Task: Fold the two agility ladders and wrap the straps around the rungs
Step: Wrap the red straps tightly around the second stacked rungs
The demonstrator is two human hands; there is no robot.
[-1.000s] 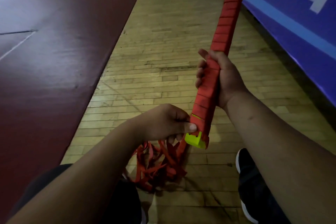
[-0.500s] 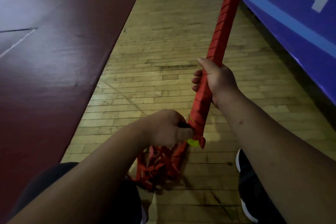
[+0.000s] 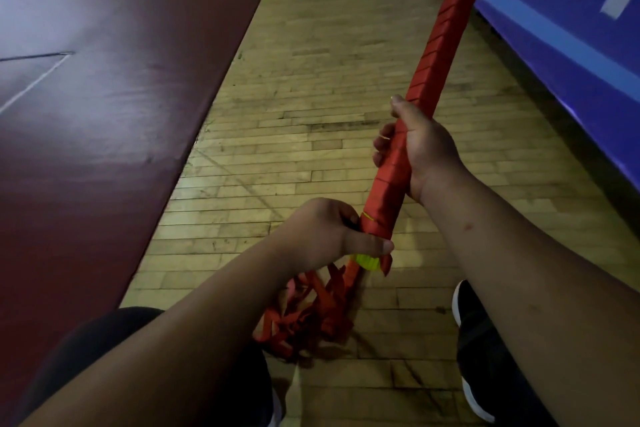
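Observation:
A stacked bundle of red ladder rungs with yellow-green ends slants from the lower middle up to the top right. My right hand grips the bundle around its middle. My left hand grips the bundle's lower end, thumb pressed across it just above the yellow tip. A loose tangle of red straps hangs from that lower end down to the floor between my feet. No second ladder is in view.
I stand on a wooden plank floor. A dark red court surface lies to the left. A blue banner wall runs along the right. My black shoe is at the lower right.
The rung bundle has turned about its long axis, so its narrow edge faces me. My left thumb has moved across the lower end. Both hands have kept their grip.

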